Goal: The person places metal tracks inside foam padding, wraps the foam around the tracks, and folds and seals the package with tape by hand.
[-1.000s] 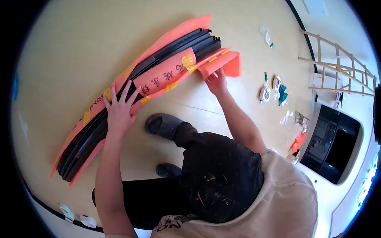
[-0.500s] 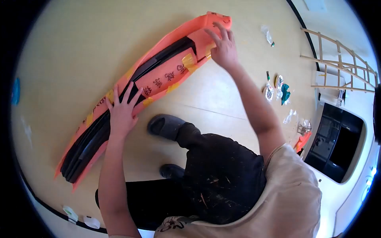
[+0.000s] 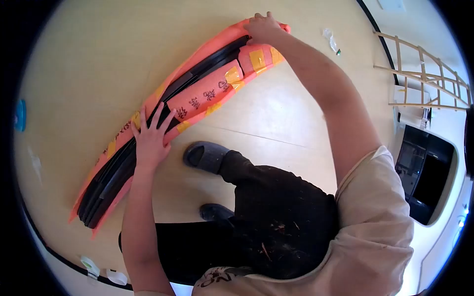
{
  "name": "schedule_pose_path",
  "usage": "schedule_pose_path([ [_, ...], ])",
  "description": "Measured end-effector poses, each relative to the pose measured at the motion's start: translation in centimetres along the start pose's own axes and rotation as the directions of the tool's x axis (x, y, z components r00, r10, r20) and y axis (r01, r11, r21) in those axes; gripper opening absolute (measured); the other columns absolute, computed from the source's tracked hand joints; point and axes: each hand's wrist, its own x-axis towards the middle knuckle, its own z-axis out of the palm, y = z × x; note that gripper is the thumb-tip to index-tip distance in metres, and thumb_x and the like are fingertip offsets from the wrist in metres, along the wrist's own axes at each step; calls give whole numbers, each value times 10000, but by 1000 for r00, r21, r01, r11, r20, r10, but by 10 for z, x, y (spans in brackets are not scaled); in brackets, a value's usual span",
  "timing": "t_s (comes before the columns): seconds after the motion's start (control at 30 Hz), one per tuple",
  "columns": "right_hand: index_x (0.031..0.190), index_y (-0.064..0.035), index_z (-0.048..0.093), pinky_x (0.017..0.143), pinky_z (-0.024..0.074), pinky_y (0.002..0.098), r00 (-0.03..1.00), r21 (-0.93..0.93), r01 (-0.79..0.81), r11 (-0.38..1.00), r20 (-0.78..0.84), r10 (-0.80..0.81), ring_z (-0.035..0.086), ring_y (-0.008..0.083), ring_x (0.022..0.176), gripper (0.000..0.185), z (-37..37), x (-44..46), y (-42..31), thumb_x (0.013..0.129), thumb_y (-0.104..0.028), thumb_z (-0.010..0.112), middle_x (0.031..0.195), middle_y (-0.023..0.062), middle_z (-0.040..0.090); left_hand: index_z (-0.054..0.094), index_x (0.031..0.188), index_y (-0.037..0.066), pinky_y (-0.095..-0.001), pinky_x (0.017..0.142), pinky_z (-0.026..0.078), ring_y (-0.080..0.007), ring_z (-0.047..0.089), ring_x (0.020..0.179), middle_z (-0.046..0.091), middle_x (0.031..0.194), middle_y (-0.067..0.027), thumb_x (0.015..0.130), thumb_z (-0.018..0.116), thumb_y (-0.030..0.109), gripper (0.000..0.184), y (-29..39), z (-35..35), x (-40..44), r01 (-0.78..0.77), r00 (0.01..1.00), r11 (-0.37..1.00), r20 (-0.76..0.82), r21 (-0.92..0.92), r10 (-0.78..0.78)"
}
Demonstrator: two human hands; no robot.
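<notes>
A long, curved bundle of black strips point(image 3: 106, 180) lies on the floor, partly wrapped in an orange foam sheet point(image 3: 200, 96) with yellow tape and black handwriting on it. My left hand point(image 3: 152, 140) rests on the middle of the bundle, fingers spread over the black strips. At the upper right end, my right hand point(image 3: 264, 29) has its fingers bent over the far edge of the foam sheet. The thumb side lies near the tips of the strips. A taped flap of foam point(image 3: 256, 58) covers part of this end below the hand.
A clear plastic wrapper point(image 3: 331, 40) lies on the floor beyond my right hand. A wooden lattice frame point(image 3: 419, 74) and a dark-windowed panel point(image 3: 422, 172) are at the right. Rolls of white tape point(image 3: 116, 276) sit at the lower left. A blue object point(image 3: 19, 116) is at the left edge.
My right hand has moved up and left onto the far edge of the foam, its fingers now bent over it. The end flap now lies folded over. My left hand has stayed in place.
</notes>
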Motion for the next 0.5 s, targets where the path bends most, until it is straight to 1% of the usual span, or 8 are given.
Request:
schedule_pose_path([
  [0.13,1315,-196,632,1083,416,584,970,116,-242,963,3,243,490,251,1374,628,-12,-26,2,815,-546,780,1387,51,595,291,1605,396,-766,1139,278,-418,189,1552,197,1702,2,735,861,269,1047,0,-9,-2,4,999,1000,51,-26,-2],
  [0.2,1397,-189,581,1065,451,559,859,254,-356,899,-289,422,445,279,1409,715,-24,-58,12,816,-551,786,1427,96,559,313,1597,396,-770,1139,274,-423,209,1544,214,1696,-11,747,861,260,1021,-3,-16,0,3,999,999,50,-52,0],
  [0.23,1397,-189,581,1065,451,559,855,254,-363,896,-291,429,445,279,1409,715,-18,-66,22,816,-551,786,1427,96,559,313,1600,382,-738,1141,304,-428,252,1524,215,1694,-30,758,860,275,1009,-7,-23,-3,-5,999,997,54,-82,9],
  [0.3,1392,-162,582,1043,490,537,631,548,-372,749,-443,637,546,337,1296,683,-5,-81,46,833,-501,781,1422,145,551,314,1602,368,-707,1144,333,-434,295,1504,217,1693,-49,770,859,289,998,-16,-29,2,-18,998,994,52,-105,24],
  [0.33,1445,-159,513,1071,483,516,724,604,-383,699,-273,633,521,366,1316,731,-7,-92,62,841,-463,790,1470,199,486,311,1608,345,-668,1142,362,-440,344,1472,219,1692,-61,771,860,288,1002,-25,-31,8,-29,998,974,52,-223,42],
  [0.37,1445,-159,513,1071,483,516,716,605,-385,697,-281,639,521,366,1316,731,-7,-107,73,841,-463,790,1470,199,486,309,1613,321,-630,1140,390,-447,393,1440,221,1690,-74,771,860,287,1007,-34,-33,13,-40,997,941,45,-337,59],
  [0.43,1469,-161,493,1100,470,485,865,699,-338,631,-33,500,496,371,1343,705,-11,-126,93,862,-379,779,1473,175,492,313,1614,281,-581,1127,428,-461,452,1392,231,1689,-74,790,842,299,979,-43,-39,20,-88,996,944,-9,-317,90],
  [0.5,1478,-178,484,1128,457,469,961,475,-148,868,-139,240,489,359,1364,662,-23,-160,100,884,-291,753,1487,137,503,313,1612,267,-573,1119,443,-464,451,1396,240,1688,-65,832,800,328,922,-45,-49,22,-85,973,952,180,-294,143],
])
